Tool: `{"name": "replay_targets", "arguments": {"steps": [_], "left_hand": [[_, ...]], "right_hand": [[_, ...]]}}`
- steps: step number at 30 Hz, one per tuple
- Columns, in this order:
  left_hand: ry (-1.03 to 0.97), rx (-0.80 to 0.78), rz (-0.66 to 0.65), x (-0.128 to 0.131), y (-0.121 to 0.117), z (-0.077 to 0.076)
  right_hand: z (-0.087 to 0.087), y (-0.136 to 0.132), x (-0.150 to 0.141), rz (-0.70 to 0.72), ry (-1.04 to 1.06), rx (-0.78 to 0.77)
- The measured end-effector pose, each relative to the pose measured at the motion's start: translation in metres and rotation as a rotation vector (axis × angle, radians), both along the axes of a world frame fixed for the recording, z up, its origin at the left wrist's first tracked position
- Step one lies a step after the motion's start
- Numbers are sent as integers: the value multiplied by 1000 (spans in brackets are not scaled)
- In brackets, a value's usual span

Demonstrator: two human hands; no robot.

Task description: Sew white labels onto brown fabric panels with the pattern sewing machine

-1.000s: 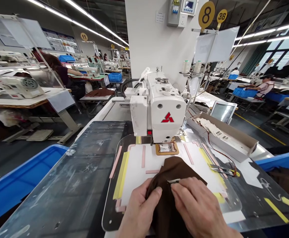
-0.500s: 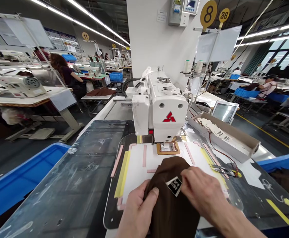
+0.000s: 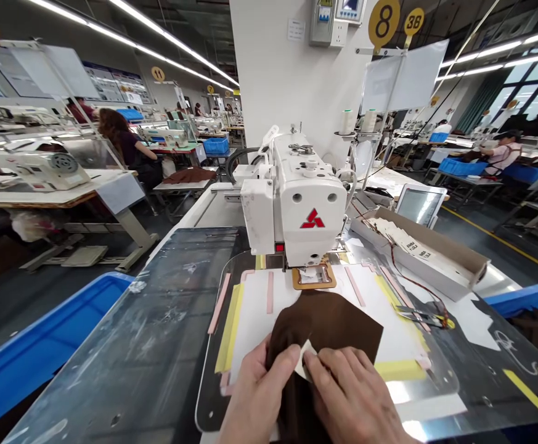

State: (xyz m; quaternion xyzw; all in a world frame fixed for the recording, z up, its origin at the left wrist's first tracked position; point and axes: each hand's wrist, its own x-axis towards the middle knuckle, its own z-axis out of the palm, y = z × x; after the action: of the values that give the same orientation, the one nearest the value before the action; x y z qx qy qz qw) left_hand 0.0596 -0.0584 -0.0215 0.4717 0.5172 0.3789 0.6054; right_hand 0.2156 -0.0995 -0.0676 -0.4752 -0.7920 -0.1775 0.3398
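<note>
A brown fabric piece lies on the white template of the sewing machine, its far end close to the tan frame under the head. My left hand grips its left side, thumb on top and fingers tucked beneath. At the tip of that thumb a small cream label stands up from the cloth; no print shows on it. My right hand is closed low over the cloth, its fingertips on the label's right edge. The near end of the fabric is partly hidden by both hands.
The white sewing machine head stands directly ahead. On the right are snips and a cardboard box of printed tags. Blue bins flank the table. Other people sit at machines farther off.
My right hand has moved left and down toward my left hand. The label's black printed face no longer shows; its cream side does. The fabric's right part now spreads flatter over the template.
</note>
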Motion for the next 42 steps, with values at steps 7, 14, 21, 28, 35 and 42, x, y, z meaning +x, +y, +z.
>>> {"name": "replay_targets", "arguments": {"steps": [7,14,21,28,35,42], "left_hand": [[46,13,-27,-1,0,-3],[1,-11,-124,-5,4,-13],[111,166,-227,-5,4,-26],[194,189,-204,-2,4,-27],[174,62,-231,-8,3,-33],[207,195,-251,-4,0,-25]], "right_hand": [[13,-3,12,150,369,-344],[18,5,20,56,198,-331],[27,8,18,71,-341,-334],[23,19,21,28,-301,-233],[47,22,58,-15,-23,-261],[33,11,25,111,-343,-341]]}}
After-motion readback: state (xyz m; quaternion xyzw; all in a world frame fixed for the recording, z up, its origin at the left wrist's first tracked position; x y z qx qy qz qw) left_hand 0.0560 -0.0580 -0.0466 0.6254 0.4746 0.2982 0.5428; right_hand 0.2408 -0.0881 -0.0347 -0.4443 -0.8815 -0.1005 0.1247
